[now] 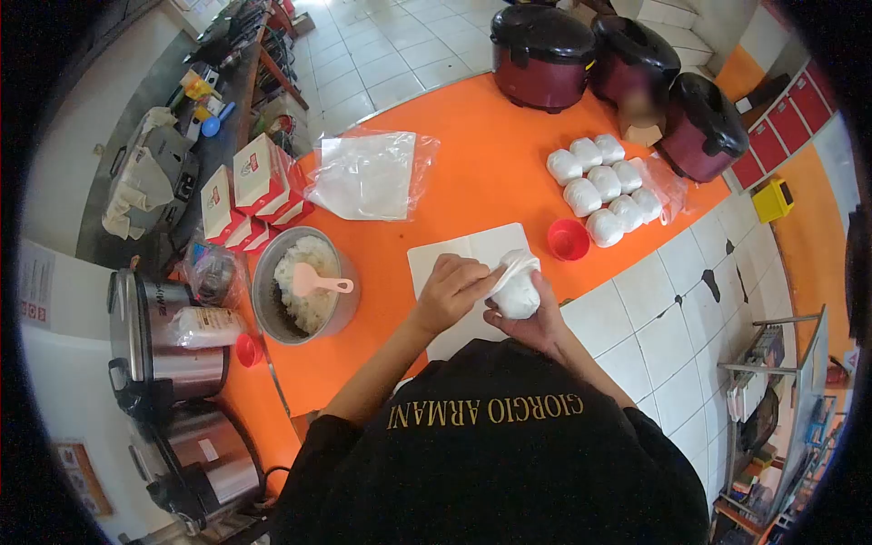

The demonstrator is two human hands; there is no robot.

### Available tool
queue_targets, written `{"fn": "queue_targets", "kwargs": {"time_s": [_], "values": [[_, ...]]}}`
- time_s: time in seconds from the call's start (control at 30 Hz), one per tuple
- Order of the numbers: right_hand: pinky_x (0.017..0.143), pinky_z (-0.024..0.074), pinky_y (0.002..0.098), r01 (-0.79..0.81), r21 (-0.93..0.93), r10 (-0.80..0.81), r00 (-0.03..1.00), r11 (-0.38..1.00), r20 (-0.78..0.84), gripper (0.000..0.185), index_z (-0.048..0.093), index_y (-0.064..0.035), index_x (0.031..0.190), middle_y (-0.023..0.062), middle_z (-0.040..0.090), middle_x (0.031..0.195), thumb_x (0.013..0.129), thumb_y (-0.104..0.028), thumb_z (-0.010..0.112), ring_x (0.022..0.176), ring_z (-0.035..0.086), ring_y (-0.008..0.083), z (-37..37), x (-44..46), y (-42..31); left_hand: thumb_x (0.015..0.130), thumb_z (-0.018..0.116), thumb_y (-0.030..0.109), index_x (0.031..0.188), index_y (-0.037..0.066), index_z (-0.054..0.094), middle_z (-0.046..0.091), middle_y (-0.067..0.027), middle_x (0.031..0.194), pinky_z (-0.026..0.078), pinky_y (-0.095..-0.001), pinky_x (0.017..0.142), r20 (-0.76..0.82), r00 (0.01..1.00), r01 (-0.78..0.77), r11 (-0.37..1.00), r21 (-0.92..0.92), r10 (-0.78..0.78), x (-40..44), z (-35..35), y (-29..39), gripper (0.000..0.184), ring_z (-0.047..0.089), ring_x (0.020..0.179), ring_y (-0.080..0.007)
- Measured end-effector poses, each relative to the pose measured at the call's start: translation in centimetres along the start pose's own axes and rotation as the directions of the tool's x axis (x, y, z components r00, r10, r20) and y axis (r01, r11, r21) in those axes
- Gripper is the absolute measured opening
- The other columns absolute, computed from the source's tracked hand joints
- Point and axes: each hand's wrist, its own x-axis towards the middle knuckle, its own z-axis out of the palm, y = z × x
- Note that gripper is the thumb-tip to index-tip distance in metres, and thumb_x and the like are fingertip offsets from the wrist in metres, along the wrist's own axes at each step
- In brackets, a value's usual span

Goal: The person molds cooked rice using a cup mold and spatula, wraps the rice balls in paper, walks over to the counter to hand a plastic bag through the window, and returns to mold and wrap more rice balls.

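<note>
My right hand (543,320) cups a rounded bundle wrapped in white paper (516,296), likely a rice portion, though its contents are hidden. At the bundle's upper left, the fingers of my left hand (450,292) pinch a gathered fold of the paper. Beneath both hands lies a flat white paper sheet (431,263) on the orange table (391,318). To the left stands a metal pot (263,282) of white rice (313,313), with a pink rice paddle (320,282) resting in it. Several similar wrapped bundles (604,186) sit in rows at the right, beside a red cup (569,240).
Three maroon rice cookers (540,64) line the table's far right. A stack of white paper (368,177) in plastic lies beyond the pot, next to red-and-white boxes (259,177). Steel cookers (173,336) and a small red cup (248,350) are at the left.
</note>
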Motion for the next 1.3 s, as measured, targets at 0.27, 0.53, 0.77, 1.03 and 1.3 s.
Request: {"fn": "queue_targets", "kwargs": {"time_s": [0.27, 0.53, 0.77, 1.03, 1.3], "values": [[0.088, 0.0376, 0.0414, 0.193, -0.127, -0.205, 0.974, 0.973, -0.093, 0.048, 0.047, -0.0155, 0.113, 0.0072, 0.051, 0.108, 0.080, -0.050, 0.054, 0.104, 0.047, 0.0216, 1.3, 2.2, -0.8, 0.069, 0.055, -0.003, 0.125, 0.003, 0.044, 0.049, -0.0153, 0.114, 0.037, -0.0360, 0.092, 0.083, 0.799, 0.593, 0.759, -0.268, -0.595, -3.5, 5.1, 2.8, 0.058, 0.050, 0.105, -0.0311], [0.074, 0.0457, 0.0386, 0.117, -0.717, -0.345, 0.921, 0.687, -0.180, 0.057, 0.043, 0.0001, 0.112, 0.0157, 0.057, 0.104, 0.084, -0.050, 0.048, 0.087, 0.059, 0.0248, -7.4, 13.6, -8.0, 0.084, 0.051, 0.013, 0.136, 0.006, 0.022, 0.025, -0.0195, 0.138, 0.021, -0.0379, 0.105, 0.463, 0.663, 0.748, 0.555, -0.365, -0.589, -7.5, 4.8, 0.7, 0.061, 0.023, 0.129, -0.0357], [0.076, 0.0459, 0.0431, -0.308, -0.785, -0.662, 0.731, -0.538, 0.167, 0.046, 0.047, -0.0059, 0.114, 0.0183, 0.051, 0.109, 0.083, -0.040, 0.050, 0.097, 0.052, 0.0357, -9.2, 17.4, -11.4, 0.075, 0.062, 0.035, 0.137, 0.024, 0.024, 0.008, -0.0145, 0.144, 0.030, -0.0576, 0.095, 0.636, 0.374, 0.590, 0.702, 0.398, -0.675, -15.5, 5.9, -0.2, 0.073, 0.014, 0.131, -0.0389], [0.079, 0.0438, 0.0431, -0.244, -0.398, -0.393, 0.848, -0.884, 0.355, 0.043, 0.051, -0.0187, 0.111, 0.0140, 0.041, 0.117, 0.071, -0.022, 0.064, 0.105, 0.041, 0.0358, -7.6, 15.5, -11.0, 0.072, 0.065, 0.038, 0.137, 0.025, 0.025, 0.004, -0.0108, 0.146, 0.028, -0.0572, 0.097, 0.621, 0.269, 0.593, 0.634, 0.495, -0.736, -12.7, 4.9, -0.1, 0.078, 0.008, 0.133, -0.0339], [0.079, 0.0439, 0.0443, -0.231, -0.389, -0.390, 0.828, -0.892, 0.403, 0.055, 0.047, -0.0141, 0.116, 0.0143, 0.040, 0.116, 0.067, -0.025, 0.069, 0.104, 0.043, 0.0321, -7.5, 15.2, -16.2, 0.072, 0.062, 0.034, 0.136, 0.019, 0.025, 0.007, -0.0144, 0.145, 0.025, -0.0568, 0.098, 0.419, 0.241, 0.688, 0.459, 0.562, -0.875, -10.9, 6.2, -2.6, 0.076, 0.010, 0.131, -0.0383]]}}
